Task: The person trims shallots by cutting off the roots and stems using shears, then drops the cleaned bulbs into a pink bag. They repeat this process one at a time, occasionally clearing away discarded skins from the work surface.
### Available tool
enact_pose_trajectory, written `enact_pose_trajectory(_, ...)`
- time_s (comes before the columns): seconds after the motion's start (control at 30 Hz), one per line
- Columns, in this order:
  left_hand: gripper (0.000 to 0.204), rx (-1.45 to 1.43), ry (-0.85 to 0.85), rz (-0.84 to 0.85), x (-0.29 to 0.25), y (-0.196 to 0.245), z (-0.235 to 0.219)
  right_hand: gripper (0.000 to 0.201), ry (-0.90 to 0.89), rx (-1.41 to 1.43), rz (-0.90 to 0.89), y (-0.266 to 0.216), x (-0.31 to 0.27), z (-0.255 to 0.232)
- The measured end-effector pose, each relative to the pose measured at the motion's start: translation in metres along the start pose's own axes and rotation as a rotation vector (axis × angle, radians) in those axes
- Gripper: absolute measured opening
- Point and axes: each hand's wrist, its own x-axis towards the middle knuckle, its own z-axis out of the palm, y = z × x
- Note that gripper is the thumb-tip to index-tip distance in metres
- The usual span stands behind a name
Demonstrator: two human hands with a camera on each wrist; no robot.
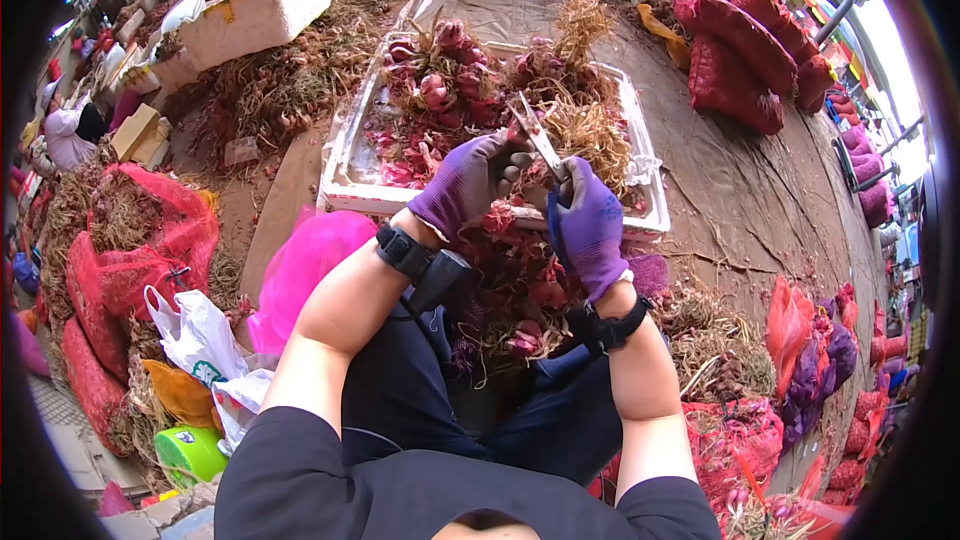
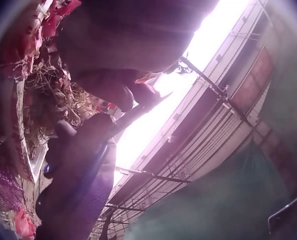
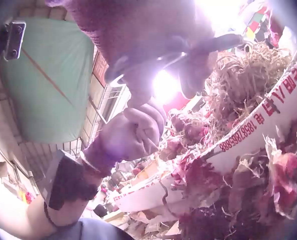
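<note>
In the head view the right hand (image 1: 588,225), in a purple glove, grips scissors (image 1: 541,142) with their blades pointing up and left. The gloved left hand (image 1: 468,180) has its fingers curled beside the blades, pinching a small reddish piece, mostly hidden. Both hands are over the near edge of a white foam box (image 1: 345,195) holding red onions (image 1: 436,92) and dry stalks (image 1: 588,140). From the left wrist, a blade (image 2: 138,114) reaches the left fingertips, where a pinkish bit (image 2: 147,79) shows. The right wrist view shows the scissor handles (image 3: 176,61) in the right hand.
Onions and peelings (image 1: 530,315) lie between the legs, below the box. A pink mesh bag (image 1: 312,275) and white plastic bags (image 1: 195,335) are at the left. Full red sacks (image 1: 735,60) stand back right, and stalk piles (image 1: 715,335) lie near right.
</note>
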Motion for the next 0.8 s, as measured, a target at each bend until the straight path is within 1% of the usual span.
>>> enact_pose_trajectory(0.03, 0.030, 0.001, -0.002, -0.004, 0.000, -0.001, 0.001, 0.029, 0.002, -0.001, 0.004, 0.000, -0.001, -0.001)
enact_pose_trajectory(0.1, 0.030, 0.078, 0.004, 0.093, 0.000, 0.001, 0.004, 0.024, 0.034, 0.011, 0.022, -0.001, -0.001, -0.003)
enact_pose_trajectory(0.17, 0.030, 0.056, 0.011, 0.114, 0.000, 0.000, 0.005, 0.024, 0.028, 0.003, 0.027, -0.003, -0.002, -0.003)
enact_pose_trajectory(0.23, 0.028, 0.105, 0.025, 0.151, 0.002, 0.000, 0.001, 0.024, 0.019, -0.005, 0.030, -0.003, -0.002, -0.002)
enact_pose_trajectory(0.3, 0.028, 0.106, 0.040, 0.163, 0.000, 0.001, 0.002, 0.026, 0.069, -0.056, -0.031, 0.000, -0.003, 0.001)
enact_pose_trajectory(0.33, 0.027, 0.110, 0.054, 0.172, -0.002, 0.001, 0.003, 0.026, 0.069, -0.056, -0.032, 0.001, -0.003, 0.003)
enact_pose_trajectory(0.37, 0.027, 0.109, 0.054, 0.174, -0.003, 0.001, 0.004, 0.031, 0.062, -0.057, -0.036, 0.002, -0.003, 0.004)
enact_pose_trajectory(0.4, 0.028, 0.125, 0.091, 0.180, -0.004, 0.002, 0.006, 0.036, 0.056, -0.058, -0.044, 0.004, 0.000, 0.005)
enact_pose_trajectory(0.43, 0.028, 0.140, 0.130, 0.185, -0.004, 0.004, 0.007, 0.036, 0.057, -0.058, -0.049, 0.006, 0.001, 0.007)
enact_pose_trajectory(0.47, 0.028, 0.140, 0.130, 0.188, -0.003, 0.004, 0.005, 0.042, 0.079, -0.089, -0.108, 0.009, 0.002, 0.009)
enact_pose_trajectory(0.5, 0.030, 0.209, 0.129, 0.172, -0.002, 0.004, 0.003, 0.049, 0.101, -0.120, -0.167, 0.011, 0.002, 0.009)
enact_pose_trajectory(0.53, 0.032, 0.279, 0.129, 0.155, -0.001, 0.004, 0.001, 0.049, 0.100, -0.121, -0.168, 0.011, 0.003, 0.009)
enact_pose_trajectory(0.6, 0.032, 0.307, 0.116, 0.157, -0.004, 0.008, 0.004, 0.056, 0.145, -0.147, -0.235, 0.009, 0.004, 0.008)
enact_pose_trajectory(0.63, 0.031, 0.338, 0.103, 0.156, -0.005, 0.009, 0.004, 0.056, 0.144, -0.148, -0.235, 0.010, 0.004, 0.008)
enact_pose_trajectory(0.73, 0.032, 0.310, 0.090, 0.141, -0.001, 0.008, 0.000, 0.056, 0.140, -0.162, -0.198, 0.011, 0.005, 0.008)
enact_pose_trajectory(0.77, 0.032, 0.311, 0.090, 0.140, -0.001, 0.009, 0.000, 0.057, 0.139, -0.070, -0.203, 0.011, 0.006, 0.008)
enact_pose_trajectory(0.8, 0.032, 0.221, 0.058, 0.095, -0.001, 0.010, 0.000, 0.057, 0.137, 0.022, -0.208, 0.012, 0.006, 0.008)
